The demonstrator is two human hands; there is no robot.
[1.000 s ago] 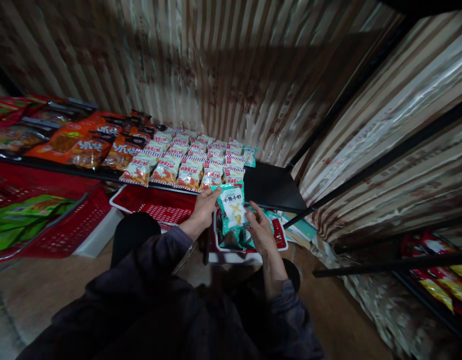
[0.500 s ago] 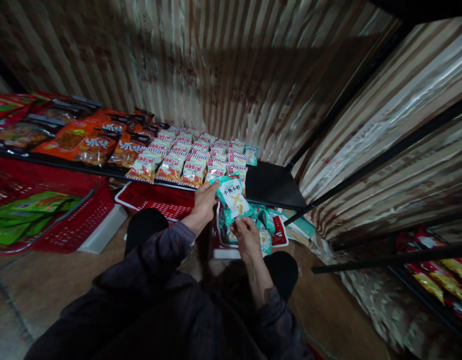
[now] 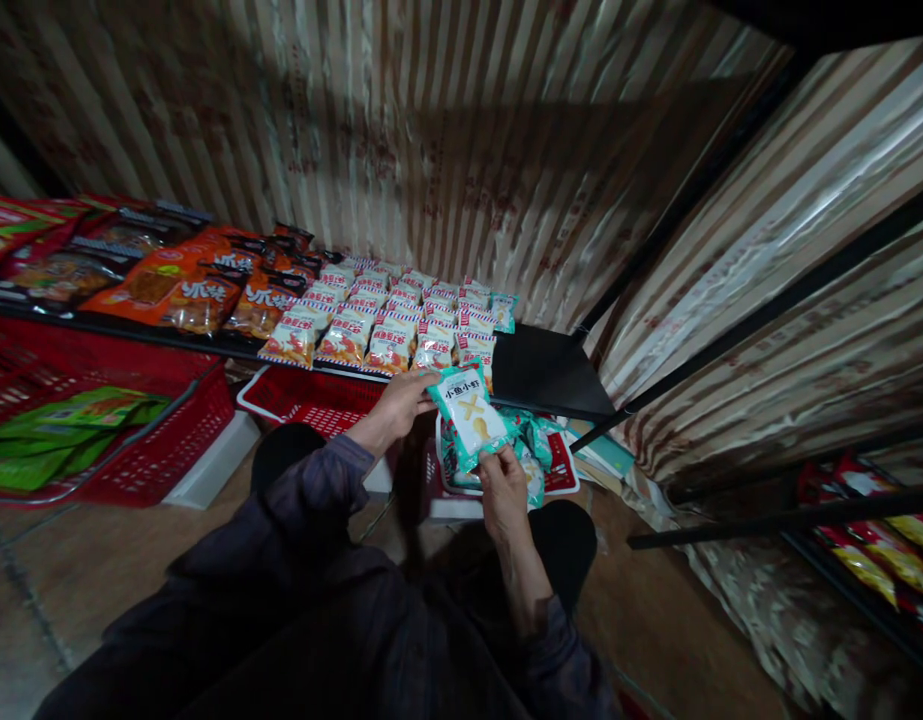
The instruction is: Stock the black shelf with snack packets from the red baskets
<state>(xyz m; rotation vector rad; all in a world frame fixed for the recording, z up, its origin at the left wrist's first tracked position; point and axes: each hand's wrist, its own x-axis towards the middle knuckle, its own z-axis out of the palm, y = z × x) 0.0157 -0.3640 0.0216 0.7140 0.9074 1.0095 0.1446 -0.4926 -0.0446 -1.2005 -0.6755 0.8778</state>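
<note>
A teal and white snack bag [image 3: 472, 412] is held up in front of me, its printed face toward the camera. My left hand [image 3: 403, 403] pinches its upper left corner, and my right hand [image 3: 502, 485] grips its bottom edge. Below and behind it, a red basket with a white rim [image 3: 560, 470] holds more teal snack bags [image 3: 531, 440]. Just beyond, rows of white and red snack bags [image 3: 391, 342] lie on a black shelf [image 3: 543, 365]. A single teal bag [image 3: 504, 310] sits at the back right end of those rows.
Orange snack bags [image 3: 168, 285] and red bags [image 3: 18, 225] fill the shelf's left part. Underneath are a red basket with green packets [image 3: 146, 460] and another red basket [image 3: 311, 395]. Black shelf posts [image 3: 678, 225] slant at right, near another shelf of red and yellow bags [image 3: 866, 540].
The teal bag has tilted and straightened out, showing more of its face. My left hand has shifted slightly left, my right hand slightly right and down. The view has moved a little.
</note>
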